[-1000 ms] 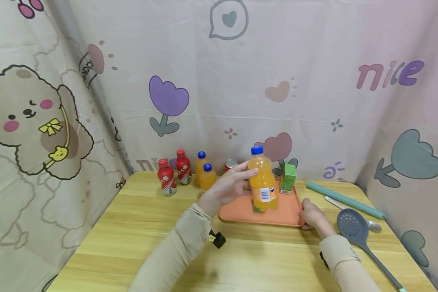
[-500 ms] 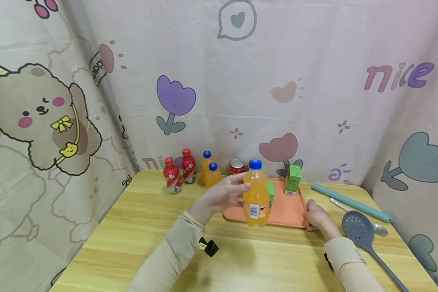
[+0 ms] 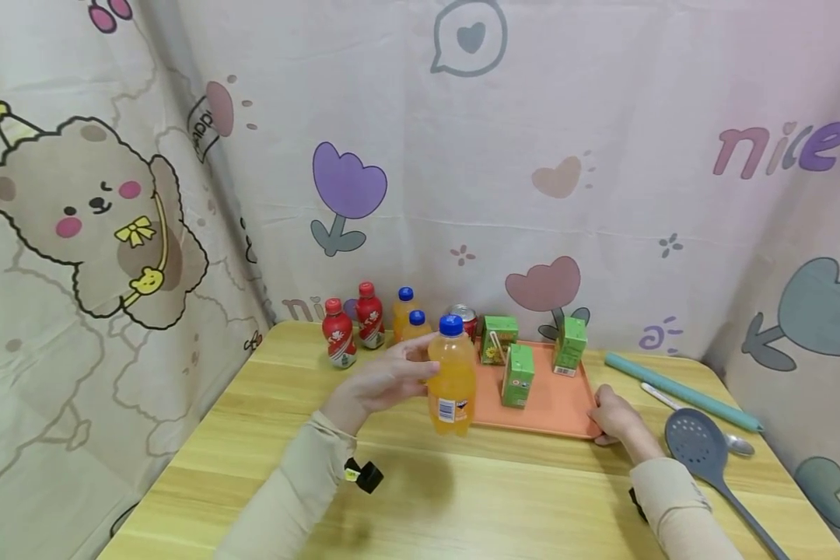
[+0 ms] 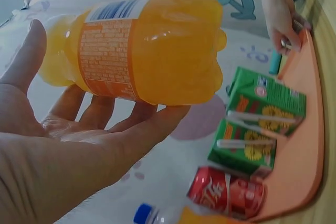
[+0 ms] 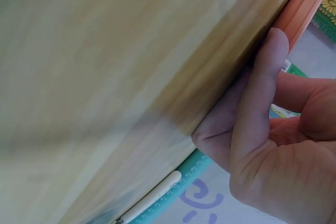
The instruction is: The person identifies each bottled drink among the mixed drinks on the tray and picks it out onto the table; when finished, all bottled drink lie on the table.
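My left hand (image 3: 385,381) holds an orange soda bottle (image 3: 452,377) with a blue cap, upright above the table just off the tray's front left. In the left wrist view, the thumb and fingers wrap round the bottle (image 4: 157,51) from opposite sides. On the coral tray (image 3: 553,408) stand green juice boxes: one near the front (image 3: 517,377), one at the back left (image 3: 498,340) and one at the back right (image 3: 569,348). My right hand (image 3: 616,416) grips the tray's front right edge, its fingertips at the rim in the right wrist view.
Behind my left hand stand two red bottles (image 3: 339,334), two smaller-looking orange bottles (image 3: 416,325) and a red can (image 3: 465,319). To the right lie a teal roll (image 3: 679,391) with ruler-like marks, a spoon (image 3: 738,445) and a grey skimmer (image 3: 695,445). A printed curtain (image 3: 455,194) surrounds the table.
My left hand has carried the orange soda bottle leftward and toward me from over the tray, uncovering the juice boxes. My right hand keeps its grip on the tray. The head view has shifted slightly.
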Action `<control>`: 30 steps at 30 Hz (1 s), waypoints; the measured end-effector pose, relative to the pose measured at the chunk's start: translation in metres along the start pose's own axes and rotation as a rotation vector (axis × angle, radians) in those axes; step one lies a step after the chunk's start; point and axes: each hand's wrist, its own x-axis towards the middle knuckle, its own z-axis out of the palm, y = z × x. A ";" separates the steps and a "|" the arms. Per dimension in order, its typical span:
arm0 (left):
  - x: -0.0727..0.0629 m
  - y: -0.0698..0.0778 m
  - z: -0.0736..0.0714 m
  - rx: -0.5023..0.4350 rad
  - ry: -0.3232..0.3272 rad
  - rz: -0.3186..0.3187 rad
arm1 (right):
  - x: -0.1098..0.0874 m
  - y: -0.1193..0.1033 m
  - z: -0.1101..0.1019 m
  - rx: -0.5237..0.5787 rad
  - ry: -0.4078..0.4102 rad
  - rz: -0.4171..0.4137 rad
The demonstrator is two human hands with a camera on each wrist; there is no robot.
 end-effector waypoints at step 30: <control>-0.037 -0.017 -0.078 0.238 0.472 0.042 | 0.000 0.000 -0.001 -0.005 -0.018 0.007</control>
